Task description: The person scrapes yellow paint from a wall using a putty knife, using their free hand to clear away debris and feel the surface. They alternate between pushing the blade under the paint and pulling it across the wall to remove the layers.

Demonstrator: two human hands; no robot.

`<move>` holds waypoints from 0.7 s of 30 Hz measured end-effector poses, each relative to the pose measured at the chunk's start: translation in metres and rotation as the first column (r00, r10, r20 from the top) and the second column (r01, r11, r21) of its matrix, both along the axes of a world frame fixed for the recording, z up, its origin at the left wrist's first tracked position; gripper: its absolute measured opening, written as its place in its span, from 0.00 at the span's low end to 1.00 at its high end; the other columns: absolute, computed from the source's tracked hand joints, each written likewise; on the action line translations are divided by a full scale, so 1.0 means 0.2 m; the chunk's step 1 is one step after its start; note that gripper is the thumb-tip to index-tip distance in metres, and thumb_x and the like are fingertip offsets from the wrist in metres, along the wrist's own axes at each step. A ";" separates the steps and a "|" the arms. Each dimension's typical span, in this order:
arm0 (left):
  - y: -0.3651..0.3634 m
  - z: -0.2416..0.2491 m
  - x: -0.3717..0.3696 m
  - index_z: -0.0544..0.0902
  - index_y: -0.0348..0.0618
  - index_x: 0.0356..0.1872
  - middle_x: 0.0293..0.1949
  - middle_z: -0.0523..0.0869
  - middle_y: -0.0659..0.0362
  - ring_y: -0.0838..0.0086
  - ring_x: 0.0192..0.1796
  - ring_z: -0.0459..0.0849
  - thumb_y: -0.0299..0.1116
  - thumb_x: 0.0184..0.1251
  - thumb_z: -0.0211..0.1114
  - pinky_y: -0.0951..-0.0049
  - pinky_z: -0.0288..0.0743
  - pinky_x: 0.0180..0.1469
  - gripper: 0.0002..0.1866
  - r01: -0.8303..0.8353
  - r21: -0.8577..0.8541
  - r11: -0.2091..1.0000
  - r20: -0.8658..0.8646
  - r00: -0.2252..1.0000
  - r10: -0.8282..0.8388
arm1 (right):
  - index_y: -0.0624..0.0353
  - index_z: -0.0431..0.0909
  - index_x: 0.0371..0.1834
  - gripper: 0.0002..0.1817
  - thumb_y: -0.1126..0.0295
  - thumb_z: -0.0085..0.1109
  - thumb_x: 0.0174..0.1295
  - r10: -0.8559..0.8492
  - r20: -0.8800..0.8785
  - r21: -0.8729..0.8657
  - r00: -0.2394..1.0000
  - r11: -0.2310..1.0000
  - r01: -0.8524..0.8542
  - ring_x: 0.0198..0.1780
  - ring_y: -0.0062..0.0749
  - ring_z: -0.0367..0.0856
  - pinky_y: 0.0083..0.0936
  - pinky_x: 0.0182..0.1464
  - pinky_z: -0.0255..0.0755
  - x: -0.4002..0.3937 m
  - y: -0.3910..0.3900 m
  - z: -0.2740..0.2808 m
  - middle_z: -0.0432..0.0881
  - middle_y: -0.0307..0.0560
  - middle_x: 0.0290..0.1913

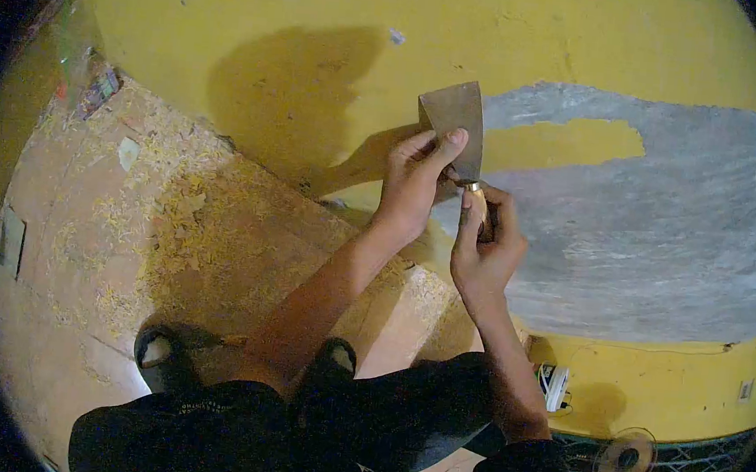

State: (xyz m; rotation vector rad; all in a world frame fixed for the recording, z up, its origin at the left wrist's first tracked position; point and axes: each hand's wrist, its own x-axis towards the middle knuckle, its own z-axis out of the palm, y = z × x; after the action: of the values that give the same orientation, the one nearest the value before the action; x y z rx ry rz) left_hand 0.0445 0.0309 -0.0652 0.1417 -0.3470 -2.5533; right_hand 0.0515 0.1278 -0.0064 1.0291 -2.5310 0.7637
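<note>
A putty knife [455, 109] with a wide metal blade and a light wooden handle is held up in front of the wall, its blade pointing upward. My left hand [418, 173] pinches the lower part of the blade, with the thumb lying on its face. Around the wooden handle, just under the blade, my right hand [490, 245] is closed. Behind the knife is the yellow wall [536, 27], where a large grey patch [626, 238] has no yellow paint. A strip of yellow paint [572, 145] remains inside the upper grey area.
Yellow paint flakes [180, 212] cover the brown floor [53, 299] along the wall's foot. A white container [552, 387] stands at the lower right, near a round fan-like object [627, 460]. Plastic wrappers [98, 94] lie at the far left.
</note>
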 end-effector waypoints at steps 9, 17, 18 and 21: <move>0.18 -0.05 -0.03 0.81 0.43 0.29 0.25 0.79 0.68 0.85 0.27 0.74 0.41 0.63 0.65 0.82 0.68 0.31 0.12 0.159 0.003 0.987 -0.003 0.987 -0.159 | 0.63 0.76 0.41 0.08 0.70 0.56 0.64 -0.103 0.037 0.020 0.994 0.995 0.102 0.21 0.14 0.70 0.16 0.23 0.65 0.03 0.16 0.01 0.78 0.43 0.21; 0.05 -0.04 -0.01 0.82 0.42 0.33 0.26 0.79 0.67 0.85 0.29 0.73 0.41 0.62 0.65 0.81 0.68 0.32 0.12 0.087 0.048 0.995 -0.019 0.996 -0.086 | 0.64 0.75 0.42 0.08 0.71 0.56 0.64 -0.006 -0.021 0.052 1.000 0.999 0.008 0.19 0.15 0.70 0.19 0.21 0.64 0.05 0.02 0.00 0.78 0.43 0.20; 0.06 -0.04 -0.01 0.82 0.42 0.33 0.26 0.79 0.68 0.85 0.29 0.73 0.41 0.62 0.66 0.81 0.68 0.32 0.12 0.094 0.053 0.994 -0.006 0.996 -0.094 | 0.64 0.75 0.42 0.08 0.71 0.56 0.64 0.041 -0.087 0.023 0.995 0.999 -0.039 0.20 0.15 0.70 0.18 0.22 0.65 0.02 0.04 -0.02 0.78 0.43 0.21; 0.11 -0.07 -0.01 0.82 0.42 0.33 0.27 0.79 0.68 0.85 0.29 0.74 0.41 0.62 0.66 0.82 0.68 0.33 0.12 0.130 0.023 0.991 0.008 0.991 -0.131 | 0.65 0.76 0.42 0.09 0.71 0.56 0.64 0.036 -0.086 0.006 0.996 0.999 -0.036 0.22 0.14 0.72 0.18 0.23 0.66 0.02 0.09 -0.03 0.80 0.44 0.23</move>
State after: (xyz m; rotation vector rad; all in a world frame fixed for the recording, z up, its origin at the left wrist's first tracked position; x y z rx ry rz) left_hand 0.0420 0.0522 -0.0801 0.1439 -0.3410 -2.6874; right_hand 0.0559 0.1459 -0.0129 1.0884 -2.4484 0.7079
